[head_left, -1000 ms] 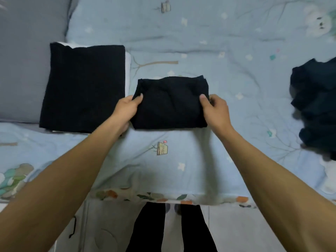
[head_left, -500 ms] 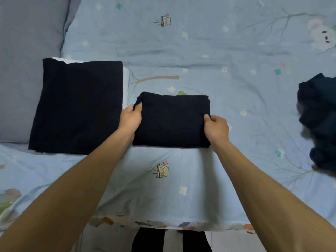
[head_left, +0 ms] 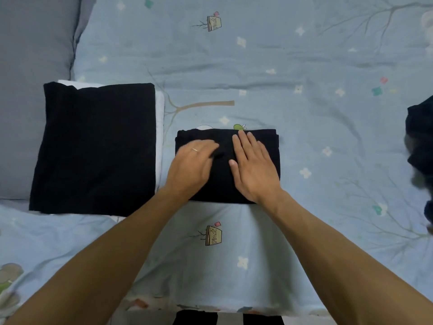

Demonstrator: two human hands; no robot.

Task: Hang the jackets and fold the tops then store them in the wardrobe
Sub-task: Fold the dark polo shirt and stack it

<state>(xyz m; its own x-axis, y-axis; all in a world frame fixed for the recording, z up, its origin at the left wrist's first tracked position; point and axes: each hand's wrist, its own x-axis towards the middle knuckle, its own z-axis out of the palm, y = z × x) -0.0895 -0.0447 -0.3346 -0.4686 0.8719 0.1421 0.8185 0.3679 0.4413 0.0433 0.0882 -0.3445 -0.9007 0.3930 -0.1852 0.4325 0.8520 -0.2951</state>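
Note:
A small folded black top (head_left: 267, 146) lies on the light blue bedspread (head_left: 304, 113) in the middle of the view. Both my hands lie flat on top of it. My left hand (head_left: 191, 165) presses its left half and looks blurred; my right hand (head_left: 254, 167) presses its right half with straight fingers. To the left lies a larger folded black top (head_left: 93, 148) on a folded white garment (head_left: 160, 127). A dark unfolded garment (head_left: 420, 148) sits at the right edge, partly out of view.
A grey pillow (head_left: 30, 66) fills the upper left corner. The bed's near edge runs along the bottom of the view, with my dark trouser legs (head_left: 194, 319) below it.
My hands left the sides of the small black top and now lie flat on its upper face. The left hand is in motion. The view shifted so the bed sits lower.

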